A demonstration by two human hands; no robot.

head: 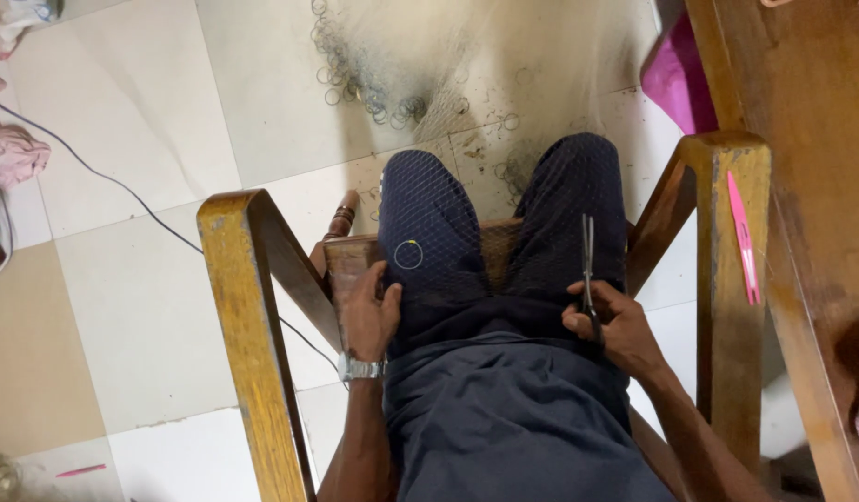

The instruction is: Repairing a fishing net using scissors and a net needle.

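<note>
I sit in a wooden armchair (248,307) with a fine fishing net (504,84) draped over my dark blue trousers and spilling onto the floor. My right hand (620,325) grips a pair of scissors (587,265), blades together and pointing away along my right thigh. My left hand (369,311), with a silver wristwatch, rests flat on the seat edge beside my left thigh, fingers bent, pressing on the net. A small metal ring (409,254) of the net lies on my left thigh. Several more rings (355,79) are bunched on the floor ahead.
A wooden table (811,158) stands to the right with a pink strip (744,237) on the chair's right arm. A magenta object (676,79) lies beyond it. A dark cable (104,177) crosses the tiled floor at left, near pink cloth (15,149).
</note>
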